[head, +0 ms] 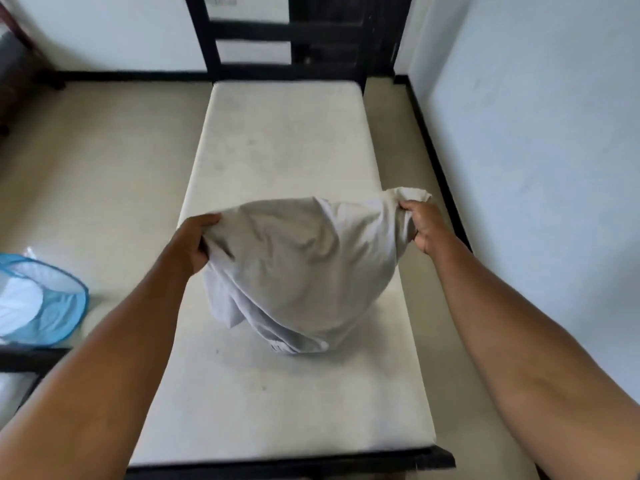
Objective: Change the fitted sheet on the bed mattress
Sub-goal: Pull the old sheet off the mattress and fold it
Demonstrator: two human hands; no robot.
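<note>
A bare off-white mattress lies on a black bed frame and runs away from me toward a black headboard. Above its middle I hold a bunched light grey fitted sheet. My left hand grips the sheet's left edge. My right hand grips its right edge, a little higher. The cloth sags between my hands, and its lower folds touch the mattress.
A blue mesh laundry basket with white cloth inside stands on the tiled floor to the left. A white wall runs close along the bed's right side. Dark furniture sits at the far left.
</note>
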